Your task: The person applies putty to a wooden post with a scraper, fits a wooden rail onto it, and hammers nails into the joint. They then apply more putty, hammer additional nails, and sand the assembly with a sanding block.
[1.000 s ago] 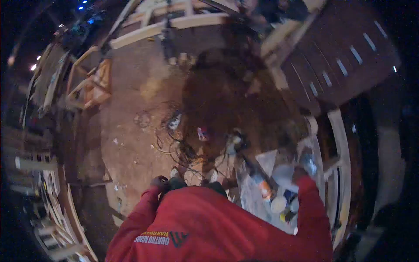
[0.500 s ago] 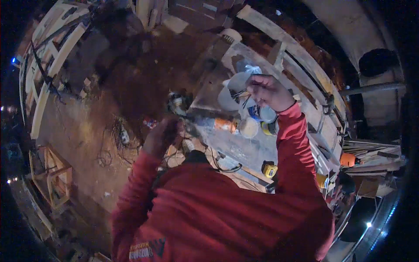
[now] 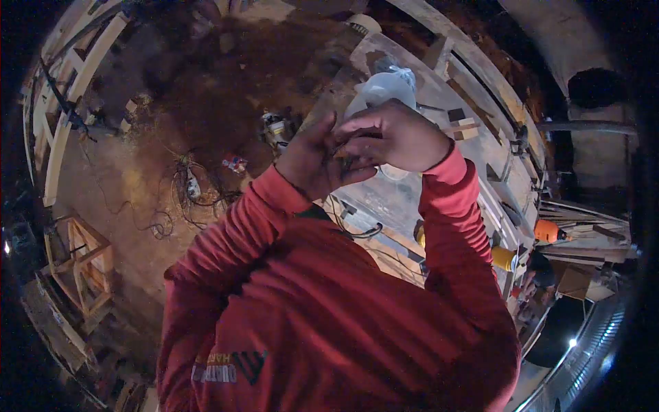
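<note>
My left hand (image 3: 317,159) and my right hand (image 3: 395,137) meet in front of my chest, above the worktable (image 3: 371,213). The right hand's fingers are bent and pinched over the left palm, around something too small to make out. The left hand is half open under them, its fingers partly hidden by the right hand. Just beyond the hands a white plastic bag or container (image 3: 388,89) lies on the table. Behind the left hand stands a metal power tool (image 3: 276,128).
Cables (image 3: 165,223) and a white-and-dark tool (image 3: 193,187) lie on the dirt floor at left. A wooden frame (image 3: 86,264) stands at lower left. An orange object (image 3: 547,231), a yellow container (image 3: 504,259) and timber (image 3: 590,253) are at right.
My right hand has come down and left from above the white bag, and my left hand has moved up and right to meet it. The dark thin pieces seen in the right hand are now hidden.
</note>
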The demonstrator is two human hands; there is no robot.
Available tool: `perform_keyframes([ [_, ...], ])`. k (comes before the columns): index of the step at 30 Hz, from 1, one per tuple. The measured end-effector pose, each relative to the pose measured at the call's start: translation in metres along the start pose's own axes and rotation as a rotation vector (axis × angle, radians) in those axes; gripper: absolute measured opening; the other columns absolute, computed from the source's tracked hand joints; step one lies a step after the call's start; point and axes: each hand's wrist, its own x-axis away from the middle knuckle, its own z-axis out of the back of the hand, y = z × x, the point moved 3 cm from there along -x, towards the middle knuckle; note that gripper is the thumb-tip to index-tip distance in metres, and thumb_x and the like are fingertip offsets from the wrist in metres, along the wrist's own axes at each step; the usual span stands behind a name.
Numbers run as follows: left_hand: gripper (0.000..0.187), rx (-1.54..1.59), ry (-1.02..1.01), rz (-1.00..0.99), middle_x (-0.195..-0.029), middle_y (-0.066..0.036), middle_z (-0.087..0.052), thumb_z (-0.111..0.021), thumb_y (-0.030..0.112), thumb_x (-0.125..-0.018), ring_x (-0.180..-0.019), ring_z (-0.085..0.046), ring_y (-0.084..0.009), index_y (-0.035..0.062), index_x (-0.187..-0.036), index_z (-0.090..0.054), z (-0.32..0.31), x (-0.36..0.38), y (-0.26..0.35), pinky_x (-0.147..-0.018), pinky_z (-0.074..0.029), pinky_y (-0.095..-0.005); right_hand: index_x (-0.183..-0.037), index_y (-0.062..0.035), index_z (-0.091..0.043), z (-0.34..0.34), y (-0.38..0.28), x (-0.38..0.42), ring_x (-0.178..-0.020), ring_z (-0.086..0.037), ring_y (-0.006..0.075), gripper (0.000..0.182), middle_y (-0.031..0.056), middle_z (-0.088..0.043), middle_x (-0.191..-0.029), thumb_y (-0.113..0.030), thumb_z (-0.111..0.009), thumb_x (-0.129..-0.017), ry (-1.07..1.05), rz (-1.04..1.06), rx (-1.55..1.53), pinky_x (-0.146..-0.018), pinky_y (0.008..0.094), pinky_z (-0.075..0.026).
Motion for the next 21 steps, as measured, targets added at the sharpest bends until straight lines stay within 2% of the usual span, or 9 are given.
perform_keyframes([
  [1, 0.054, -0.005, -0.018, -0.002, -0.123, -0.01, -0.064, -0.032, 0.051, -0.104, -0.114, -0.062, -0.0294, 0.0111, -0.135, -0.054, -0.002, 0.0, 0.001, -0.103, -0.048, -0.0497, -0.116, 0.0012, -0.066, 0.002, -0.001, 0.001, -0.074, -0.067, 0.01, 0.023, 0.0058, -0.071, -0.088, -0.003, -0.062, -0.093, 0.017, 0.033, 0.03, -0.07, 0.0253, -0.055],
  [4, 0.053, 0.015, 0.035, -0.068, -0.124, -0.011, -0.063, -0.033, 0.047, -0.104, -0.115, -0.062, -0.0294, 0.0095, -0.136, -0.052, -0.011, 0.007, 0.003, -0.104, -0.047, -0.0492, -0.117, 0.0011, -0.065, 0.005, -0.017, 0.005, -0.085, -0.069, 0.0106, 0.026, 0.0071, -0.072, -0.094, 0.001, -0.064, -0.091, 0.067, 0.092, 0.129, -0.076, 0.0258, -0.055],
  [7, 0.049, -0.008, 0.067, -0.107, -0.123, -0.013, -0.063, -0.037, 0.041, -0.103, -0.115, -0.063, -0.028, 0.0058, -0.135, -0.052, -0.013, 0.013, 0.007, -0.1, -0.051, -0.0468, -0.115, 0.0023, -0.064, 0.007, -0.041, 0.004, -0.093, -0.068, 0.0119, 0.027, 0.0082, -0.071, -0.097, 0.005, -0.066, -0.088, 0.065, 0.09, 0.162, -0.082, 0.027, -0.055],
  [10, 0.049, -0.124, 0.053, -0.147, -0.134, -0.011, -0.059, -0.043, 0.042, -0.102, -0.118, -0.062, -0.026, 0.0093, -0.139, -0.05, -0.012, 0.02, 0.011, -0.099, -0.052, -0.0448, -0.103, -0.0032, -0.067, -0.001, -0.023, -0.007, -0.078, -0.068, 0.0165, 0.023, 0.0091, -0.071, -0.087, 0.0, -0.073, -0.081, 0.092, 0.166, -0.002, -0.073, 0.0306, -0.053],
  [13, 0.039, -0.066, 0.263, -0.24, -0.112, -0.012, -0.067, -0.042, 0.029, -0.102, -0.09, -0.07, -0.0209, 0.0038, -0.129, -0.055, -0.025, 0.031, 0.01, -0.078, -0.061, -0.0336, -0.099, -0.0027, -0.066, -0.003, -0.026, -0.015, -0.074, -0.064, 0.0132, 0.019, 0.0068, -0.069, -0.084, -0.001, -0.074, -0.082, 0.12, 0.232, -0.046, -0.071, 0.0289, -0.052],
  [16, 0.036, -0.059, 0.145, -0.231, -0.095, -0.009, -0.071, -0.043, 0.028, -0.102, -0.069, -0.066, -0.0145, 0.0053, -0.126, -0.057, 0.037, 0.033, 0.01, -0.065, -0.058, -0.0275, -0.099, 0.0, -0.065, 0.016, -0.021, -0.002, -0.09, -0.065, 0.012, 0.016, 0.0057, -0.069, -0.1, 0.008, -0.068, -0.085, 0.278, 0.157, -0.289, -0.08, 0.0277, -0.053],
  [18, 0.032, -0.428, 0.385, -0.186, -0.087, -0.006, -0.071, -0.047, 0.027, -0.101, -0.06, -0.061, -0.0102, 0.0057, -0.121, -0.062, 0.04, 0.054, 0.01, -0.057, -0.053, -0.0247, -0.1, -0.0001, -0.065, 0.043, -0.002, 0.01, -0.089, -0.066, 0.014, 0.015, 0.0085, -0.069, -0.1, 0.005, -0.067, -0.086, 0.472, 0.023, 0.033, -0.08, 0.0283, -0.053],
  [19, 0.032, -0.668, 0.442, -0.217, -0.085, -0.005, -0.07, -0.048, 0.027, -0.101, -0.06, -0.06, -0.009, 0.0054, -0.119, -0.064, 0.046, 0.067, 0.009, -0.056, -0.052, -0.024, -0.1, -0.0002, -0.066, 0.056, 0.009, 0.015, -0.089, -0.066, 0.0151, 0.015, 0.0099, -0.069, -0.101, 0.003, -0.066, -0.086, 0.564, -0.038, 0.194, -0.08, 0.0285, -0.053],
  [21, 0.031, -1.205, 0.527, -0.311, -0.085, -0.004, -0.07, -0.052, 0.028, -0.101, -0.063, -0.06, -0.0072, 0.0046, -0.114, -0.067, 0.076, 0.093, 0.003, -0.058, -0.05, -0.0232, -0.106, -0.0012, -0.066, 0.07, 0.042, 0.017, -0.086, -0.068, 0.0194, 0.02, 0.0148, -0.069, -0.101, -0.005, -0.066, -0.087, 0.472, -0.38, 0.605, -0.078, 0.0293, -0.053],
])
